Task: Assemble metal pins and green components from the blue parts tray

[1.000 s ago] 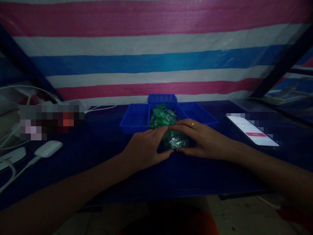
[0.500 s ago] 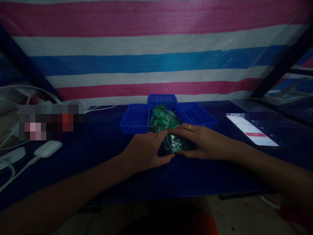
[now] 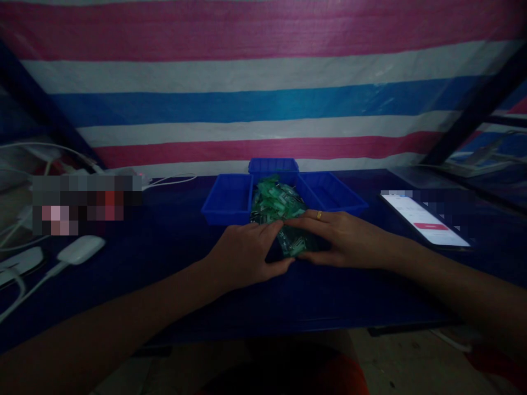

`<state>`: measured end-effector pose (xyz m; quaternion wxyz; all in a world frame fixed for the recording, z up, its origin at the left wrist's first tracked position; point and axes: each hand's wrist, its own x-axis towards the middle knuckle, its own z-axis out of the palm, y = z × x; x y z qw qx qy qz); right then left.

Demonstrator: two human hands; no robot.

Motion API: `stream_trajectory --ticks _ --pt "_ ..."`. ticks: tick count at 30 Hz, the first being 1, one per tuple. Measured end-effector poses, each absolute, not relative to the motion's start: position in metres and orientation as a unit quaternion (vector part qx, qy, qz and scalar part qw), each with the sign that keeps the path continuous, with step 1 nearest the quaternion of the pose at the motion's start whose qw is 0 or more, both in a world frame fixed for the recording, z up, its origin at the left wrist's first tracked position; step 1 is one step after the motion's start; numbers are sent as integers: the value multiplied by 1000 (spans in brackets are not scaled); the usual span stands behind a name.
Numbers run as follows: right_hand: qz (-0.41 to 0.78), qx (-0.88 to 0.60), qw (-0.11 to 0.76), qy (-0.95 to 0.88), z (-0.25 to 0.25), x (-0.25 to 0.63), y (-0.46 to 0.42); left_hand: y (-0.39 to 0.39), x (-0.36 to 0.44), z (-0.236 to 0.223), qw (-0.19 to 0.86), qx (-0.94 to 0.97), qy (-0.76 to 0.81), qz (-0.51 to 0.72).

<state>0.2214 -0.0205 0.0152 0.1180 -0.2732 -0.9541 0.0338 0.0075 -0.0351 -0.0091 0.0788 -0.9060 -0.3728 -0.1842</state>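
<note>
My left hand [image 3: 245, 255] and my right hand [image 3: 348, 238] meet over the near end of a clear plastic bag [image 3: 294, 244]. Their fingertips touch at its far side, and the thumbs rest along its near edge, so the bag is held between them. Greenish pieces show through the plastic. Just beyond my fingers lies a heap of small green and clear pieces [image 3: 275, 200], too dim to name. Whether the heap is inside the same bag I cannot tell. A gold ring is on my right hand.
Blue trays stand around the heap: a left tray [image 3: 228, 200], a back tray [image 3: 274, 164] and a right tray [image 3: 331, 192]. A lit phone [image 3: 424, 219] lies at the right. White chargers [image 3: 82, 249] and cables are at the left, and a striped sheet [image 3: 263, 104] hangs behind.
The contents and glare in the bag between my hands look slightly different, greener now. Both hands stay in nearly the same place.
</note>
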Motion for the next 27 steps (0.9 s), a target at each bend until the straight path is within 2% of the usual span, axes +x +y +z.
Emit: stream_trajectory --ticks 18,27 --pt "15 -282 125 -951 11 222 -20 -34 5 -9 121 -921 -310 -202" --pt "26 -282 130 -950 13 220 -20 -33 7 -8 31 -921 -310 -235"
